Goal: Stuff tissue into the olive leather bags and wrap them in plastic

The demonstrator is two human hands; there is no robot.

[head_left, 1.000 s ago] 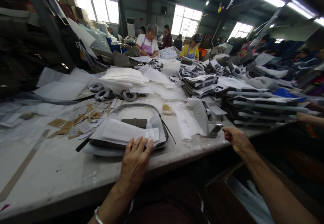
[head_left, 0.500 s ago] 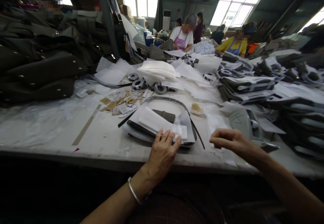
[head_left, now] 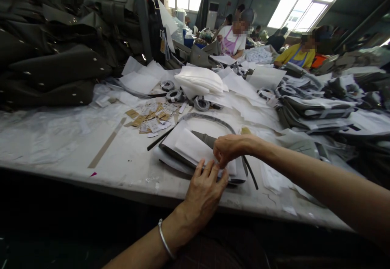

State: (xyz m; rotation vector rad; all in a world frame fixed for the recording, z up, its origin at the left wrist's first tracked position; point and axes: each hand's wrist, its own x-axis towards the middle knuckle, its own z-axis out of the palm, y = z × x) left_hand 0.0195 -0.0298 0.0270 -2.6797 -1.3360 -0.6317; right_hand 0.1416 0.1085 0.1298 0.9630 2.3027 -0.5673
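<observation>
Watching remotely, I see the left hand [head_left: 204, 195], fingers slightly apart, on the white paper sheet [head_left: 191, 146] over the flat olive-grey bag [head_left: 203, 138] on the pale worktable [head_left: 134, 155]. The right hand [head_left: 230, 148] bunches its fingers; I cannot tell their grip. Uneven pressure could skew the paper.

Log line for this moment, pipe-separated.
left hand: touching white sheet | right hand: bunched over sheet, contact unclear | dark strap: arched behind sheet

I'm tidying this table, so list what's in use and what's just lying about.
Apparently in use:
white sheets touched by the left hand
grey bundle beneath them
dark strap looped behind

Apparently lying about:
pink scrap
brown strip
scattered tags
</observation>
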